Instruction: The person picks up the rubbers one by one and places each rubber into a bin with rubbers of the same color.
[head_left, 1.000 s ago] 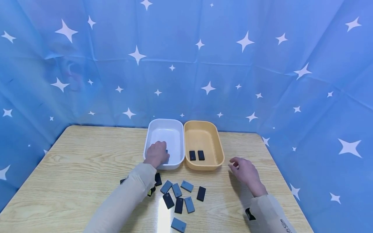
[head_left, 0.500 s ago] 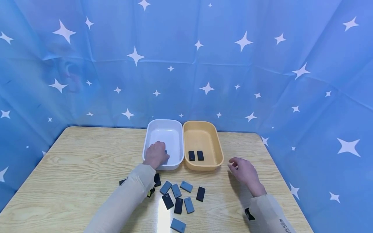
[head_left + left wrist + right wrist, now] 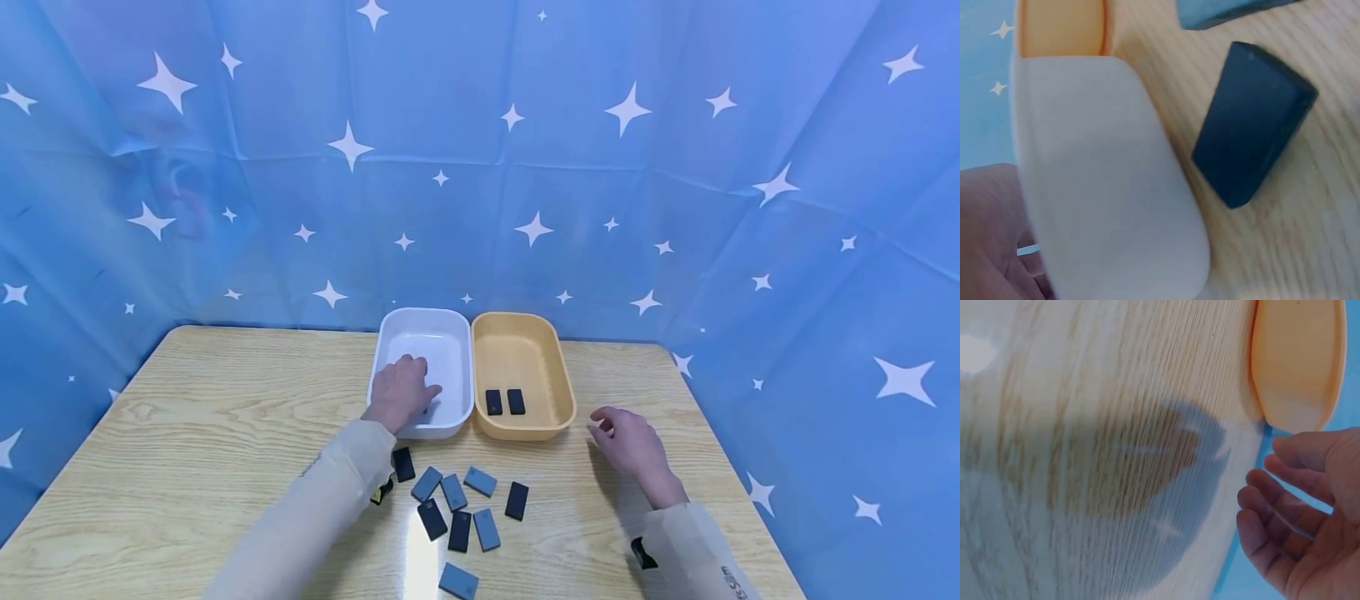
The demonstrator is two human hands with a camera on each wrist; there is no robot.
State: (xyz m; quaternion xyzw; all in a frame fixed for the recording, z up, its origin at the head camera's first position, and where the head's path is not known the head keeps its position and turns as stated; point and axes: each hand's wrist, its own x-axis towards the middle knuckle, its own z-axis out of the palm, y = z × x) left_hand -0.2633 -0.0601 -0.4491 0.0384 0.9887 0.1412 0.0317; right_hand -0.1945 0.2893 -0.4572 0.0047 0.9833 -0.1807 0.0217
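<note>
My left hand (image 3: 401,390) is over the near left part of the white bin (image 3: 448,429), thumb spread away from the other fingers. A sliver of a small dark block (image 3: 426,409) shows beneath the thumb; the hand hides the rest. In the left wrist view the hand (image 3: 988,231) is partly hidden behind the bin's wall. Two black blocks (image 3: 516,402) lie side by side in the orange bin (image 3: 525,433). To the right of that bin hovers my right hand (image 3: 633,446), its fingers loosely bent around nothing, as the right wrist view also shows.
In front of the bins, several blue-grey blocks (image 3: 480,480) and black blocks (image 3: 432,519) lie scattered on the wooden table (image 3: 187,433). One black block (image 3: 1254,125) lies close to the white bin. A blue star-patterned curtain (image 3: 480,167) hangs behind the table.
My left hand has loosened from its curled grip over the blue-grey block, spreading its thumb and shifting slightly left. The right hand has stayed in place.
</note>
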